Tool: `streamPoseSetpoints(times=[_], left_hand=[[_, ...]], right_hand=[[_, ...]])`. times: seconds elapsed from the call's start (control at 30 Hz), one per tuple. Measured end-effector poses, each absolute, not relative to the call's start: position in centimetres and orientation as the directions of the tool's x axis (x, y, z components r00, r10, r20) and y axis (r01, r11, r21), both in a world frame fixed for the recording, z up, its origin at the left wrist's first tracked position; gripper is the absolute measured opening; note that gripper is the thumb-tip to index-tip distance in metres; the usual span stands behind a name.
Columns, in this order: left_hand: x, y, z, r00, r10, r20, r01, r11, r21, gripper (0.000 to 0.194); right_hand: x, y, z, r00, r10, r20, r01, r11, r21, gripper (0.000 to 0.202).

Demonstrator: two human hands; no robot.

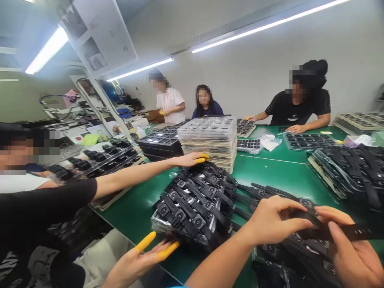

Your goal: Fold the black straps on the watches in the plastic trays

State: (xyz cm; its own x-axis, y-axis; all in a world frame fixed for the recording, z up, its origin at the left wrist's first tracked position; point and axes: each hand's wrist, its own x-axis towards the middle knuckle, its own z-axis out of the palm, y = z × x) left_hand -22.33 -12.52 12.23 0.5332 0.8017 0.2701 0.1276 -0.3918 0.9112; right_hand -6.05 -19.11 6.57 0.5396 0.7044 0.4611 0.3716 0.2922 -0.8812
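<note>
My left hand [274,220] and my right hand [354,248] are together at the right front, both closed on a black smartwatch [309,220]. Its strap [355,232] sticks out to the right past my right fingers, which cover part of the watch. Below my hands lies a tray of black watches [271,250] with straps and clear plastic. To the left, a stack of watch trays [195,200] stands close to my left forearm, the watches lying face down with sensors up.
A co-worker's hands with yellow finger cots [145,242] reach around the watch stack from the left. Behind it rises a tall pile of trays [207,140]. More watch trays [354,168] stand at the right. Other people sit or stand across the green table [270,172].
</note>
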Motion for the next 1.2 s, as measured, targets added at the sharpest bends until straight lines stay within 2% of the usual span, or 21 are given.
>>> streamPoseSetpoints(times=[0.07,0.13,0.17,0.23,0.37,0.6,0.77,1.2], left_hand=[[-22.3,-12.7,12.3,0.527,0.806,0.268,0.11,-0.378,0.919,0.029],[-22.3,-12.7,12.5,0.538,0.804,0.251,0.104,-0.36,0.927,0.028],[-22.3,-12.6,12.6,0.546,0.803,0.239,0.102,-0.347,0.932,0.028],[-22.3,-12.5,12.6,0.556,0.801,0.221,0.095,-0.326,0.941,0.029],[-22.3,-12.6,12.6,0.568,0.793,0.221,0.081,-0.321,0.944,0.029],[-22.4,-12.7,12.3,0.557,0.804,0.21,0.06,-0.292,0.955,0.027],[-22.3,-12.5,12.0,0.546,0.809,0.219,0.054,-0.295,0.954,0.025],[-22.4,-12.5,11.9,0.53,0.803,0.273,0.028,-0.338,0.941,0.024]], right_hand=[[-6.3,-19.2,6.8,0.554,0.681,0.479,0.363,0.32,-0.875,0.047],[-6.3,-19.3,6.8,0.554,0.6,0.576,0.382,0.432,-0.817,0.067],[-6.2,-19.3,6.8,0.527,0.575,0.626,0.403,0.479,-0.78,0.07],[-5.7,-19.4,6.7,0.435,0.588,0.682,0.448,0.516,-0.73,0.061],[-4.7,-19.9,7.0,0.268,0.662,0.7,0.54,0.498,-0.678,0.033],[-4.8,-20.2,8.6,0.205,0.716,0.667,0.503,0.508,-0.699,0.018],[-4.8,-19.8,9.6,0.177,0.681,0.71,0.5,0.559,-0.661,0.017],[-5.0,-19.9,9.2,0.233,0.675,0.7,0.492,0.54,-0.683,0.013]])
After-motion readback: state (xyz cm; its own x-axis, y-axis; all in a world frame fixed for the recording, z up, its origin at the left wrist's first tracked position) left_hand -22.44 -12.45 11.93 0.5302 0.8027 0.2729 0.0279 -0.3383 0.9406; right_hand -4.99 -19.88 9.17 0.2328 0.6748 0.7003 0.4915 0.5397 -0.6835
